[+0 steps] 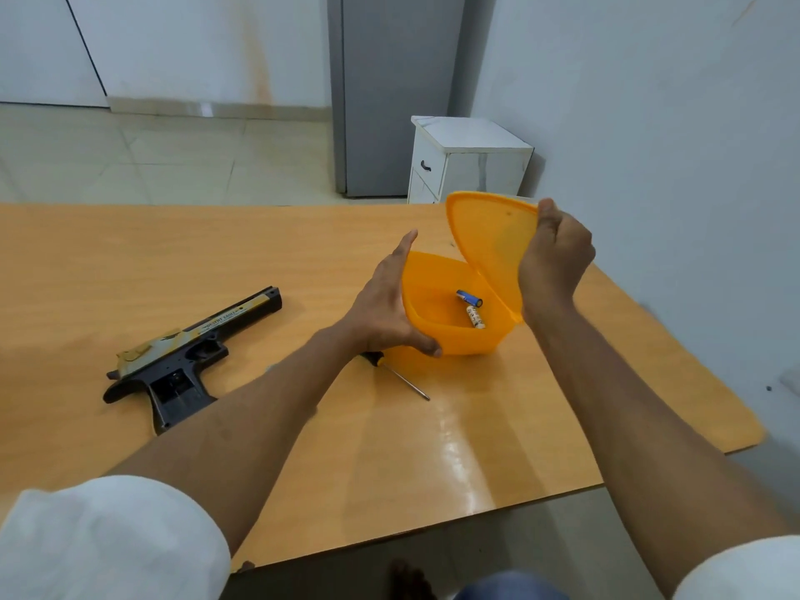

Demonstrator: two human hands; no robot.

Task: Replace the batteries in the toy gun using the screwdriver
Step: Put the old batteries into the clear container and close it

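From the head camera, a wooden counter [130, 262] carries everything in play. The left hand [385, 305] is spread flat against the left wall of an orange plastic container [437, 335], fingers straight along its side and the thumb hooked under the near edge. The right hand [556, 253] has its fingers curled round the far edge of the container's hinged orange lid [489, 236], which stands raised at a steep angle above the open tub.

Inside the container lie two batteries: a blue battery [469, 298] towards the back and a white battery [475, 317] just in front of it, close together on the bottom.

The toy gun [190, 352] lies on its side to the left, well apart from the container, its barrel pointing away to the upper right and its black grip near the left forearm. A screwdriver [400, 376] lies on the counter just in front of the container, its black handle partly hidden beneath the left hand and its metal shaft pointing towards the near right.

White sleeves [108, 539] cover both upper arms. Beyond the counter stand a small white cabinet [467, 162] and a tall grey cupboard [389, 93].
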